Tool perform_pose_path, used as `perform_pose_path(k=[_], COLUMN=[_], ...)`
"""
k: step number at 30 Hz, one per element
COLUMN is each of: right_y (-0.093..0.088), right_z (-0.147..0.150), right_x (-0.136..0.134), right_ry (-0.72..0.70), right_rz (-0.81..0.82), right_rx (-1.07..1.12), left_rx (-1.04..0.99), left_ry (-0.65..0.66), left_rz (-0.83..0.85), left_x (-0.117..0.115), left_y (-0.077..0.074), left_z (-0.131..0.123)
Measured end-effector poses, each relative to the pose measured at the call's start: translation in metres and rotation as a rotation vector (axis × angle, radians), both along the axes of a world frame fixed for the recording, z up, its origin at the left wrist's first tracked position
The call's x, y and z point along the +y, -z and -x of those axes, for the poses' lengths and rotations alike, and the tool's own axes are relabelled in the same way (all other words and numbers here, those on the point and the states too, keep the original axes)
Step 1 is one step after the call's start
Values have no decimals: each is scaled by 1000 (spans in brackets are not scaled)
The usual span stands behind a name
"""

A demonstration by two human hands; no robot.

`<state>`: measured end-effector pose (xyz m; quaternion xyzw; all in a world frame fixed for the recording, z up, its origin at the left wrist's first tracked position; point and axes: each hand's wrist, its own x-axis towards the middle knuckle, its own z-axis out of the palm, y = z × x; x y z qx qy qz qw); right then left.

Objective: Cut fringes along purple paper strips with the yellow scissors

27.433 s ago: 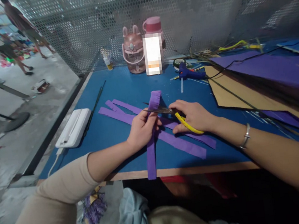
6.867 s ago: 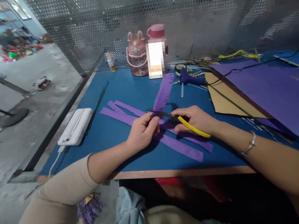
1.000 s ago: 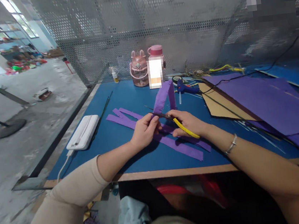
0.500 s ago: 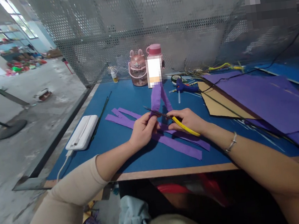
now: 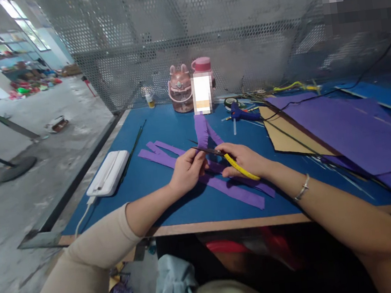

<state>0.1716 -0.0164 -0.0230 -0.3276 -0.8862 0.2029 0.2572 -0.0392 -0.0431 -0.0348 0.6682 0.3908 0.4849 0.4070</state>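
Note:
Between the fingers of my left hand [image 5: 188, 170] is pinched a purple paper strip [image 5: 201, 129], which rises and folds over above the table. My right hand [image 5: 245, 158] is closed around scissors with yellow handles [image 5: 240, 167]. Their dark blades are parted and lie across the strip, just above my left fingertips. Beneath both hands, more purple strips [image 5: 234, 192] lie crossed on the blue tabletop [image 5: 175, 212]. Part of the held strip is hidden by my fingers.
A white power bank [image 5: 108, 173] with a cable lies left. Behind stand a pink bottle [image 5: 181, 89], a second pink-capped bottle [image 5: 202, 64] and a small white bottle [image 5: 149, 99]. Toward the right are a blue glue gun [image 5: 243, 113], tape roll [image 5: 231, 103] and purple sheets [image 5: 341, 125].
The scissor blades have opened wider on the strip. The strip's upright part has shifted slightly left, while my hands stay nearly in place.

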Motion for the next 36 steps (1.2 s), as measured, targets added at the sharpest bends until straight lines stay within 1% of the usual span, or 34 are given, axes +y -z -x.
perform_pose_path(k=[5, 11, 15, 18, 21, 23, 29, 33, 36], right_y=[-2, 1, 1, -2, -3, -2, -1, -3, -3], right_z=[1, 0, 0, -1, -1, -1, -1, 0, 0], right_x=[-3, -2, -1, -1, -2, -2, -1, -2, -3], right_ry=[30, 131, 166, 148, 88, 52, -3, -8, 25], right_rz=[64, 20, 23, 44, 34, 32, 50, 79, 101], right_rx=[55, 57, 63, 8, -39, -43, -5, 18, 45], left_rx=[6, -70, -77, -80, -78, -60, -20, -1, -10], left_ry=[15, 20, 11, -2, -26, -35, -2, -6, 2], left_rz=[-11, 58, 89, 66, 22, -1, -27, -31, -28], left_x=[-1, -2, -1, -1, -2, -2, -2, -2, -2], left_y=[0, 0, -1, -1, -2, -2, -1, 1, 1], left_z=[0, 0, 0, -1, -1, -1, 0, 1, 1])
